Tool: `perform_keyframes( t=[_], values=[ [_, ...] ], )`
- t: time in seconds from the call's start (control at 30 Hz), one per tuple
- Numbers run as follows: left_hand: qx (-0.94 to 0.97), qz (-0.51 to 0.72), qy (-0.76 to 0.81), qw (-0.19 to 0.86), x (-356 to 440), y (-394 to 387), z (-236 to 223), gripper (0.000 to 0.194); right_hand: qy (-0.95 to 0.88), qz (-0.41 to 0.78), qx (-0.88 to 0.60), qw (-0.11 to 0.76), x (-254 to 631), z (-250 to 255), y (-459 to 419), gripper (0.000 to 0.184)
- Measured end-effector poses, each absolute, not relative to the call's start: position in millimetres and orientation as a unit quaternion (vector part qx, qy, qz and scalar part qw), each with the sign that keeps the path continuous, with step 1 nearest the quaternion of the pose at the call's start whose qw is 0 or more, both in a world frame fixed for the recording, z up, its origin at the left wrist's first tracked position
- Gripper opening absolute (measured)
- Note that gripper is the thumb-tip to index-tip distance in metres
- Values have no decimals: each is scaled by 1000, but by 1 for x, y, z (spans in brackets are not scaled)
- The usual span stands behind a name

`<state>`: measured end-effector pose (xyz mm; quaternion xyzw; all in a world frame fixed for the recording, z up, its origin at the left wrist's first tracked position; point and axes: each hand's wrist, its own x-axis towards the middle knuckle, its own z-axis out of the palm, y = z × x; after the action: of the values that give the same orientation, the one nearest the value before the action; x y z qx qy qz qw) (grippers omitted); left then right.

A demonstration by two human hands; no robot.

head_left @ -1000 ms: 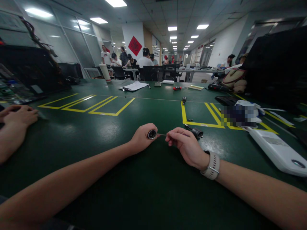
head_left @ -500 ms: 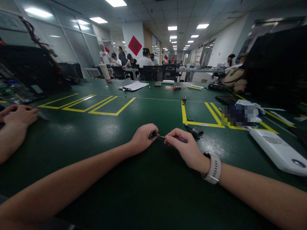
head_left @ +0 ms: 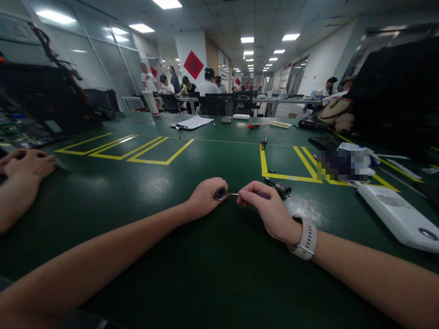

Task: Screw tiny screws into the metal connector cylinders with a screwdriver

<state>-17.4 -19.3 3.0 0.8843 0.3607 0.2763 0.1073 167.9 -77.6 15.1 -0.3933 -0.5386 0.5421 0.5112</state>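
Note:
My left hand (head_left: pixel 206 197) is closed around a hole saw (head_left: pixel 220 193), a dark, hollow metal cylinder whose round open end faces me. Most of its body is hidden by the fingers. In my right hand (head_left: pixel 264 205) is a small screwdriver (head_left: pixel 263 195) with a dark purple handle, pinched between thumb and fingers. Its thin shaft points left and meets the side of the hole saw near my left thumb; the tip's exact contact cannot be made out. Just beyond my right hand lies a second hole saw (head_left: pixel 282 188) with its shank toward the upper left.
Small dark parts (head_left: pixel 272 171) lie within yellow tape (head_left: pixel 263 160), with another metal bit (head_left: pixel 264 143) at its corner. A white device (head_left: pixel 399 217) lies at right. Another person's hands (head_left: pixel 29 163) rest at left. Farther back are a clipboard (head_left: pixel 192 122) and a red screwdriver (head_left: pixel 254 125).
My right hand has shifted very slightly to the right and turned a little with the screwdriver, whose handle shows less. My left hand keeps its hold on the hole saw.

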Motion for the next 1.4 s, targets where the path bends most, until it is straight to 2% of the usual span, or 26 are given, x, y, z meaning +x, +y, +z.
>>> perform_keyframes(
  t=[0.43,0.97,1.2,1.4],
  values=[
    [901,237,347,108,-18,-21,5,11,-424,655,-380,496,171,14,-67,11],
    [896,200,385,95,-21,-12,9,11,-440,648,-365,503,174,6,-62,11],
    [886,222,394,105,-23,-11,7,9,-493,594,-370,516,173,10,-69,10],
    [885,240,388,96,-22,-13,4,9,-565,560,-379,472,169,12,-75,10]
  ],
)
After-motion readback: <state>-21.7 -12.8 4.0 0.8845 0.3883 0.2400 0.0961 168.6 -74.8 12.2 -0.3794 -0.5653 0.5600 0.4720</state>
